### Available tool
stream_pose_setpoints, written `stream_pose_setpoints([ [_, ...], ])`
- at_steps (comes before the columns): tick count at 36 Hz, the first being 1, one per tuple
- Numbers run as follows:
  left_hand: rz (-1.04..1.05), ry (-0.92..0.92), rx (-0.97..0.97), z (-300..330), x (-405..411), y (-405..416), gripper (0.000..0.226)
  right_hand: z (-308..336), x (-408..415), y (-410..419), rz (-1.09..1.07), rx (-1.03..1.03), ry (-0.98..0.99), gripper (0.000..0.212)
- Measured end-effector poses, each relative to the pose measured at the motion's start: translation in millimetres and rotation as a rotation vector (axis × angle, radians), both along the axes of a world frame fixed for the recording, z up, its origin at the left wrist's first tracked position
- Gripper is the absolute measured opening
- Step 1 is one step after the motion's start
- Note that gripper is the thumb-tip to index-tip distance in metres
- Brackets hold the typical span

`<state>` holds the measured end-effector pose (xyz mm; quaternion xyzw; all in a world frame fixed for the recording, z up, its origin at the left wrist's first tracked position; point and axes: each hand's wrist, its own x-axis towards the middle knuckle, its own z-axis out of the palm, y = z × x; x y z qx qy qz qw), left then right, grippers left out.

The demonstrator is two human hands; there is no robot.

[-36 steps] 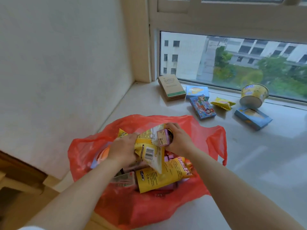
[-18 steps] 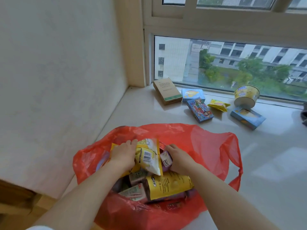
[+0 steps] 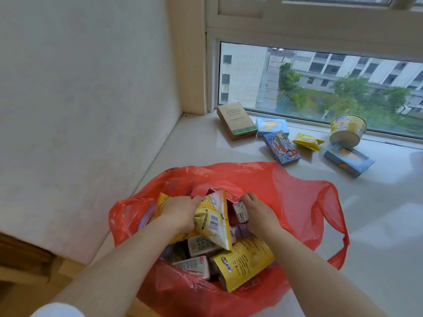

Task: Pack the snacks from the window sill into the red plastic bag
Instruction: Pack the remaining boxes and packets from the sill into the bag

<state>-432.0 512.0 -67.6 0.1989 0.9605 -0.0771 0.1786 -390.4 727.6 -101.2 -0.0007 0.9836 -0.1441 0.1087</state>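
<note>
Hands are working inside the red bag (image 3: pixel 304 202): your left hand (image 3: pixel 180 212) is gripping a yellow packet (image 3: pixel 214 221) pointing toward you, right hand (image 3: pixel 259 213) pinching a small carton (image 3: pixel 240 212); six snacks are lying beyond the bag

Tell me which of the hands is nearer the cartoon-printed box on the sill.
Right. The right hand sits in the red plastic bag below the cartoon-printed box; the left hand is further left, gripping a yellow packet.

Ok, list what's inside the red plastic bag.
Red plastic bag: two yellow crinkly snack packets, small pale drink cartons, a purple box. Both hands and the packets cover whatever lies deeper.
</note>
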Motion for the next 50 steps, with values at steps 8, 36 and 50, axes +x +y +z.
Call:
stream_pose_setpoints([
  [8,0.072,0.042,0.083,-22.1,9.8,3.9,0.09,-1.2,11.4,-3.3,0.1,0.044,-0.073,0.065],
  [36,-0.043,0.227,0.422,14.7,-4.9,55.7,0.054,34.3,3.1,25.7,0.172,-0.038,0.332,0.036],
  [50,0.084,0.214,0.507,41.1,-70.7,183.5,0.048,74.0,-64.6,137.7,-0.11,-0.064,0.227,0.038],
])
